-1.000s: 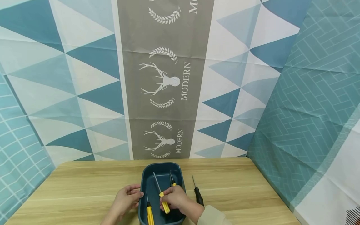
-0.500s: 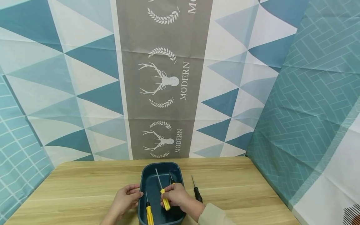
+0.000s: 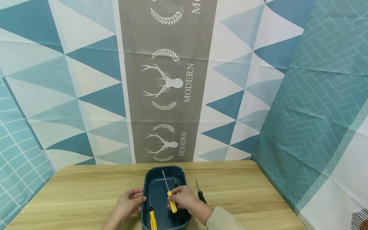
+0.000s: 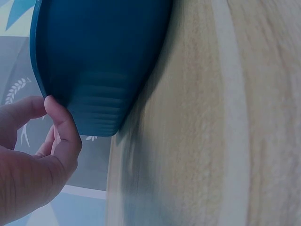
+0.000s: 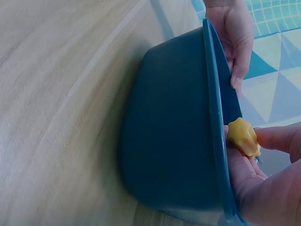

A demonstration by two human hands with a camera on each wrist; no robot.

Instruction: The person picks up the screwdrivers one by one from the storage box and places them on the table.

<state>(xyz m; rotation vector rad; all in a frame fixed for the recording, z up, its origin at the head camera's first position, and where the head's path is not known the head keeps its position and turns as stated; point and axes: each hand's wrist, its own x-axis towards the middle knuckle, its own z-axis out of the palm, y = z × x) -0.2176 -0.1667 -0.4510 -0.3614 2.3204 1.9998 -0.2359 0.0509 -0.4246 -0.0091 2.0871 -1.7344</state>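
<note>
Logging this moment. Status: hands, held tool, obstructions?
Left hand grips blue bin by rim. Right hand pinches yellow-handled screwdriver at bin's opening. Possible snags: second screwdriver in bin, third screwdriver partly behind right hand.

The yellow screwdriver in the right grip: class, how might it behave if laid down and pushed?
The yellow screwdriver would probably roll unevenly, as its handle looks lobed. It is likely stiff, since the shaft looks straight. It may feel handle-heavy, the shaft being far thinner.

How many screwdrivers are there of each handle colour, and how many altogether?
Yellow: 2 (held screwdriver, near screwdriver in the blue box)
Black: 1 (table screwdriver)
Can't tell, right hand hides the handle: 1 (far screwdriver)
Total in sight: 4
</note>
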